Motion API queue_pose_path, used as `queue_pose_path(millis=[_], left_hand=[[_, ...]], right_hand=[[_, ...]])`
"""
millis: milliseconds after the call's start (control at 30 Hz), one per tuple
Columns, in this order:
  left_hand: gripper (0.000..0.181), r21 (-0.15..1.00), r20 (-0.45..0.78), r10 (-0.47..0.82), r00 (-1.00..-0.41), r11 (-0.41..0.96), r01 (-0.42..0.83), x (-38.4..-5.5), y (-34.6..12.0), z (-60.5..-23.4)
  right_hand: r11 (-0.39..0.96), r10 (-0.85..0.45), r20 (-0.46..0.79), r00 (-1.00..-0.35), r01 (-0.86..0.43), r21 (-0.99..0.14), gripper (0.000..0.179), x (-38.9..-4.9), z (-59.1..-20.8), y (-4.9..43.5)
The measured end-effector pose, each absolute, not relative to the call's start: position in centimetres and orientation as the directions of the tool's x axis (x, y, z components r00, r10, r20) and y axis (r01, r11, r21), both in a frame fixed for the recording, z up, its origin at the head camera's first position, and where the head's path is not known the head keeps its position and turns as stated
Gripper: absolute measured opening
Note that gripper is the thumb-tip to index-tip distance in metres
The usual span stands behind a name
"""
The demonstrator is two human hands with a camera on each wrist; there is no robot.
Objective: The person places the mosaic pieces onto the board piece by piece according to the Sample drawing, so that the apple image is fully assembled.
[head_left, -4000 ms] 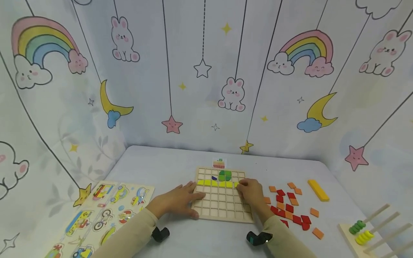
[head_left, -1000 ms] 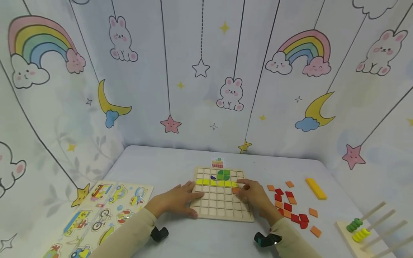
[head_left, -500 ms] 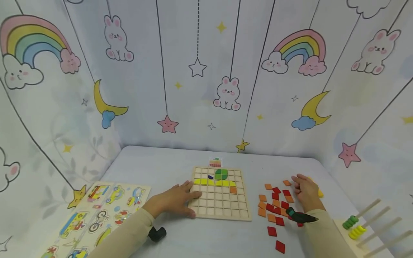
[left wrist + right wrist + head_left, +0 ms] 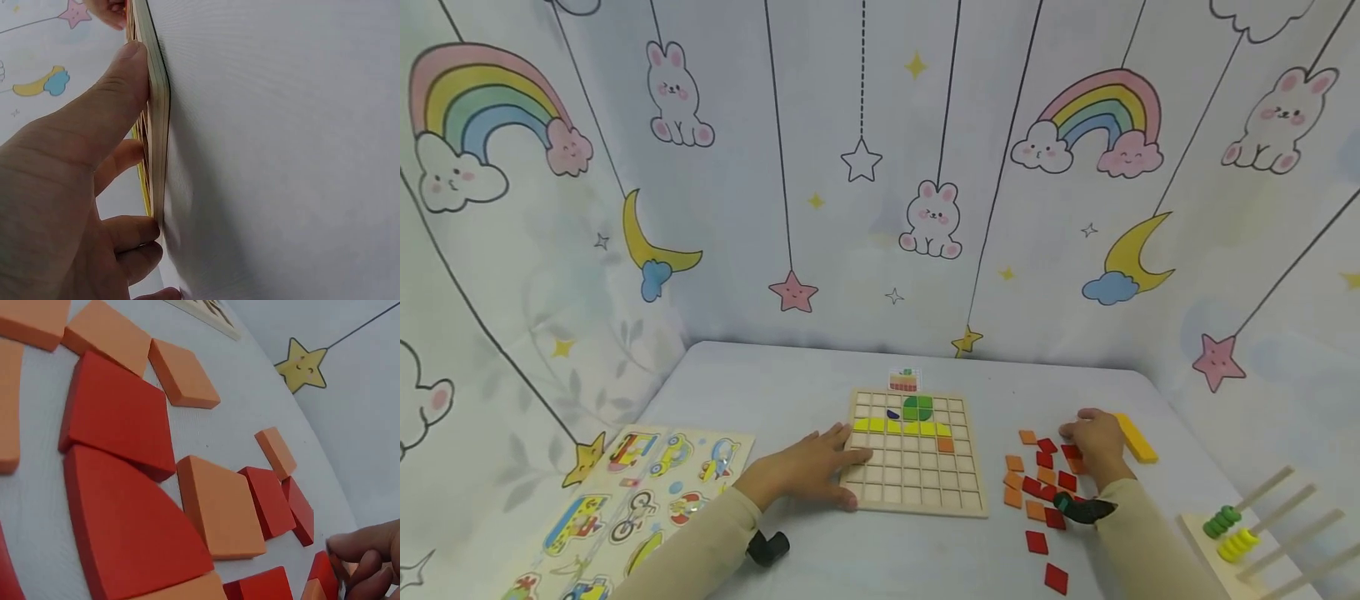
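Note:
A wooden grid board (image 4: 917, 492) lies mid-table. It bears a row of yellow tiles (image 4: 876, 425), green pieces (image 4: 917, 408), a small dark blue piece (image 4: 892, 414) and one orange tile (image 4: 946, 445). My left hand (image 4: 808, 467) rests along the board's left side, fingers spread; in the left wrist view its thumb and fingertips touch the board's edge (image 4: 160, 119). Over at the loose red and orange tiles, my right hand (image 4: 1096, 443) pinches an orange tile (image 4: 354, 569), mostly hidden by the fingers. A red quarter-round tile (image 4: 131, 528) lies close to the right wrist camera.
Behind the board lies a small picture card (image 4: 905, 380). A yellow bar (image 4: 1137, 439) lies beside my right hand. A peg stand with green and yellow rings (image 4: 1238, 546) stands front right. At left is a vehicle puzzle board (image 4: 625, 517). A patterned cloth (image 4: 820, 108) hangs behind.
An orange tile has been set under the yellow row's right end. My right hand has moved from the board to the loose tiles and taken hold of one. The left hand stays put.

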State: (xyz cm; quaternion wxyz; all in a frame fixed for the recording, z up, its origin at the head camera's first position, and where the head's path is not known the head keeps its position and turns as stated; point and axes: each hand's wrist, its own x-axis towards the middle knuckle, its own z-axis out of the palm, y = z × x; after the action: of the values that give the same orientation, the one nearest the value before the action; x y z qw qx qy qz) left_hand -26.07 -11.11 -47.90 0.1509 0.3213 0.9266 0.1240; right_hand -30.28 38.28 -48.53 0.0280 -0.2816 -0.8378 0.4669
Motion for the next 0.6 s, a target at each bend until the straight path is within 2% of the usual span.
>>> queue_pose_path(millis=[167, 300, 433, 600], left_hand=[[0.083, 0.318, -0.201, 0.628, -0.752, 0.767, 0.557, -25.9, -11.0, -47.7], [0.083, 0.321, -0.202, 0.624, -0.755, 0.771, 0.55, -25.8, -11.1, -47.5], [0.083, 0.326, -0.202, 0.624, -0.755, 0.77, 0.549, -25.8, -11.1, -47.7], [0.084, 0.325, -0.2, 0.626, -0.754, 0.768, 0.552, -25.9, -11.0, -47.7]], right_hand=[[0.453, 0.44, -0.227, -0.869, 0.433, -0.779, 0.052, -29.8, -48.4, 38.5], [0.434, 0.405, -0.226, -0.886, 0.404, -0.805, 0.057, -29.5, -48.5, 38.6], [0.225, 0.403, -0.25, -0.88, 0.361, -0.905, 0.054, -28.9, -48.5, 38.7], [-0.149, 0.311, -0.295, -0.904, 0.26, -0.954, 0.027, -28.1, -47.7, 37.5]])
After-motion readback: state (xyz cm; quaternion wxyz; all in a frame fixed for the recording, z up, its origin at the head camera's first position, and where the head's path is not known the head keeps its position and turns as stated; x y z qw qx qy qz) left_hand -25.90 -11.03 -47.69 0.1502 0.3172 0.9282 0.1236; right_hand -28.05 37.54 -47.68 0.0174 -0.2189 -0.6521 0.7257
